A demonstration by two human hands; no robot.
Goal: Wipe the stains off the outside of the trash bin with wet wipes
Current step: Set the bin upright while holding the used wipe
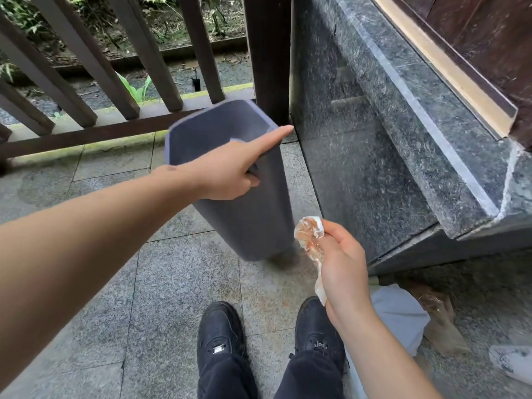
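Near, the right hand [342, 263] pinches a crumpled, stained wet wipe [309, 234], ready for wiping. Farther, the left hand [230, 171] grips the trash bin [244, 220] rim, index finger straight, probably to steady it.

Bare forearms, no sleeves. Small dark mark [172, 168] on left wrist. Black laced shoes [221, 334], lower centre of frame; dark trousers [227, 375] above them
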